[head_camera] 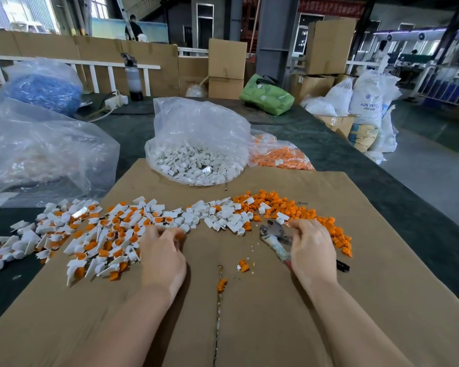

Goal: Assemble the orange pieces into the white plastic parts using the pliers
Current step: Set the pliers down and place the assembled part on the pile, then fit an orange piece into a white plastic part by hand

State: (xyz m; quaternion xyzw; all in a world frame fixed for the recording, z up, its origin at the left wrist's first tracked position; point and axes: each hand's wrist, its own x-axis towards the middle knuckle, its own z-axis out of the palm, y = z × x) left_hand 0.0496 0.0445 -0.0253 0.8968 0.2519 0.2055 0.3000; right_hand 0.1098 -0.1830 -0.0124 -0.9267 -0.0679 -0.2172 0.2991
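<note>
Left hand [162, 256] curled, its hold hidden; right hand [312, 250] around half-covered pliers [274, 235]

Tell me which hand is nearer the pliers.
Right. The right hand grips the pliers; the left hand sits well to their left, beside the assembled pieces.

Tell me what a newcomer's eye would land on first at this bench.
The long band of white plastic parts and orange pieces strewn across the brown cardboard sheet, with fitted ones heaped at the left. Just behind it stands a clear bag of white parts. In front, the right hand grips the pliers while the left hand picks at the pile.
</note>
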